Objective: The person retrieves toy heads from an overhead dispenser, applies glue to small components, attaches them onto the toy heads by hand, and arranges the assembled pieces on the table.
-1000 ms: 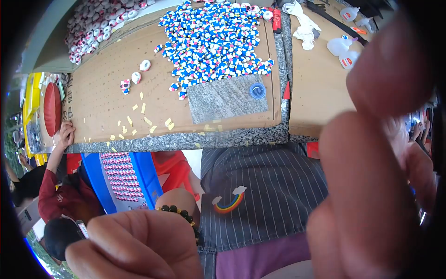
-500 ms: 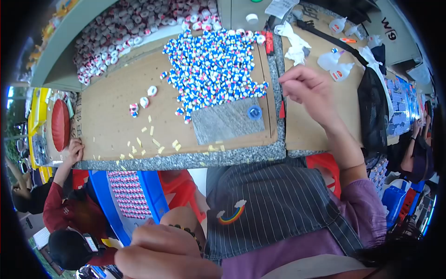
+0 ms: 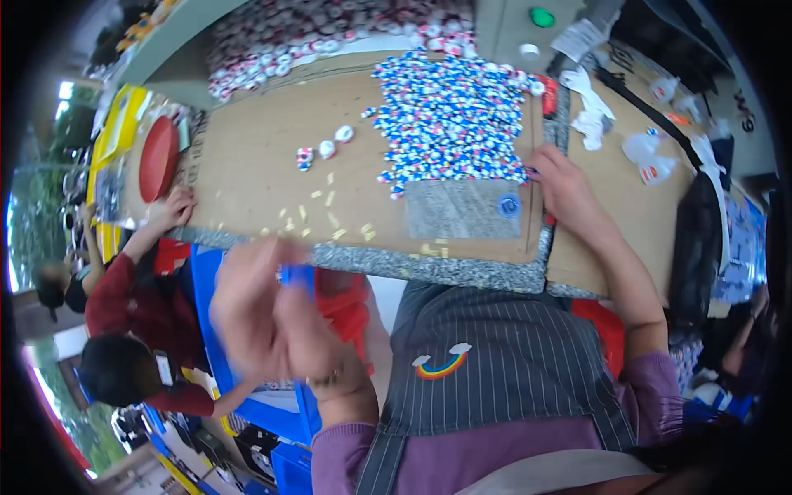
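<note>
A dense pile of small blue, white and red pieces point(image 3: 454, 115) covers part of the cardboard-topped table. At the pile's lower right corner is my right hand point(image 3: 568, 188), its fingers drawn together in a pinch. Something tiny and dark shows at those fingertips, too small to make out. My left hand point(image 3: 276, 309) is raised in front of the table edge, over a blue bin point(image 3: 210, 289). Motion smears its fingers, so what it holds, if anything, is unclear. Below the pile lies a grey rectangular slab point(image 3: 441, 210) bearing a small round blue item point(image 3: 508, 205).
Three loose pieces point(image 3: 327, 149) and yellowish strips point(image 3: 334, 221) lie on the cardboard. Leftward are a red oval dish point(image 3: 159, 158) and another person's hand point(image 3: 179, 206). White squeeze bottles point(image 3: 652, 157) stand at right. More pink-and-white pieces point(image 3: 330, 29) fill the back.
My right hand has come down to the pile's lower right corner. My left hand has risen from low in the view toward the table edge. The view has shifted, moving the table rightward.
</note>
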### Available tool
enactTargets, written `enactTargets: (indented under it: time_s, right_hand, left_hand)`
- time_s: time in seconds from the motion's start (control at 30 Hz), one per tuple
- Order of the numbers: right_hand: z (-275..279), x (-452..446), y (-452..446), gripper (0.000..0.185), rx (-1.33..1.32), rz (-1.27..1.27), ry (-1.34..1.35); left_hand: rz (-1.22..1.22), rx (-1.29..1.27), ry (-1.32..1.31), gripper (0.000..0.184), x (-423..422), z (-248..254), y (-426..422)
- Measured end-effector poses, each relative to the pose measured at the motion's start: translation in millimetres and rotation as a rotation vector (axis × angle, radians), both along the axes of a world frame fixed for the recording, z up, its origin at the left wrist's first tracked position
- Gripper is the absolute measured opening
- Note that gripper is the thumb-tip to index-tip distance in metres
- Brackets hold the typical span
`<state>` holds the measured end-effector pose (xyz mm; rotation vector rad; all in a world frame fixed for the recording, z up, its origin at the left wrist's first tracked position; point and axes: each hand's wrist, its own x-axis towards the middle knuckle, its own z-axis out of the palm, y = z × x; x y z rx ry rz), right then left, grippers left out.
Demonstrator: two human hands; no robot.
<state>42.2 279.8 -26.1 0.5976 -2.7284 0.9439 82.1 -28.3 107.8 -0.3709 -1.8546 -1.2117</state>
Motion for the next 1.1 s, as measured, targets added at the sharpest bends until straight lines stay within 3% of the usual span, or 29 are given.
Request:
enactTargets:
  time_s: [0.07,0.13,0.27,0.37,0.47,0.6,0.7,0.8,0.87,0.93,1.1]
  right_hand:
    - [7,3,-3,0.020,0.013,-0.029,-0.045]
    - [8,1,-3,0.020,-0.036,-0.048,0.014]
    - [12,-5,2,0.022,-0.079,-0.022,0.153]
    - [17,0,6,0.023,-0.295,-0.029,-0.176]
    - [17,3,6,0.021,-0.517,0.031,-0.318]
    - [29,16,-3,0.012,-0.857,-0.124,-0.565]
    - [34,18,0,0.010,-0.872,-0.134,-0.686]
    - [38,25,-7,0.010,-0.707,-0.098,-0.601]
    - [37,26,-10,0.010,-0.499,0.007,-0.374]
    - [35,26,-12,0.012,-0.245,0.153,-0.054]
    - [41,35,-23,0.017,-0.114,0.132,-0.118]
  left_hand:
    - [0.046,-0.143,-0.375,0.014,-10,-25,-14]
    - [0.038,-0.340,-0.517,0.023,-22,-56,-23]
    - [0.145,-0.411,-0.463,0.028,-58,-108,-36]
    - [0.241,-0.539,-0.423,0.030,-91,-127,-41]
    - [0.279,-0.683,-0.386,0.029,-109,-134,-44]
    - [0.267,-0.753,-0.331,0.025,-112,-139,-47]
    - [0.079,-0.474,-0.321,0.022,-85,-121,-28]
    - [-0.651,0.622,-0.754,0.023,-34,-114,16]
    - [-0.860,0.958,-0.856,0.024,-11,-108,43]
    - [-0.960,1.034,-0.916,0.024,2,-104,63]
    - [-0.950,1.036,-0.922,0.022,12,-122,72]
